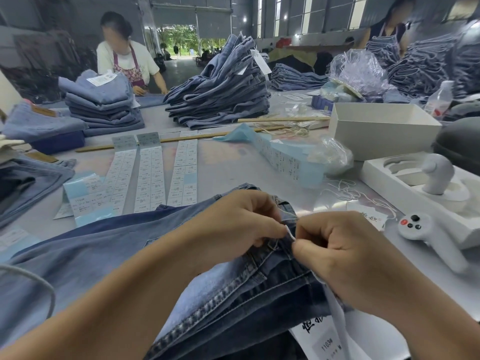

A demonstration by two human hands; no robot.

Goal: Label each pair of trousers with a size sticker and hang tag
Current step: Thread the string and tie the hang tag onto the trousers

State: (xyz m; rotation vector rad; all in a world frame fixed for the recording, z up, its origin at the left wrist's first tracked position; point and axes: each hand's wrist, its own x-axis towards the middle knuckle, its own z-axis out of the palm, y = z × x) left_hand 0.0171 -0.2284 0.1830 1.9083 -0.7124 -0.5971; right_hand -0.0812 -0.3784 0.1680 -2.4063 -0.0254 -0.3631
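Note:
A pair of blue denim trousers lies flat on the table in front of me, waistband toward the right. My left hand and my right hand meet at the waistband, each pinching an end of a thin white hang tag string at a belt loop. A white hang tag with black print hangs below my right hand at the table's near edge. Strips of size stickers lie on the table beyond the trousers.
Stacks of folded jeans stand at the back, with another stack at the left. A white box, a white tray, a white controller and loose strings lie at right. Two people work across the table.

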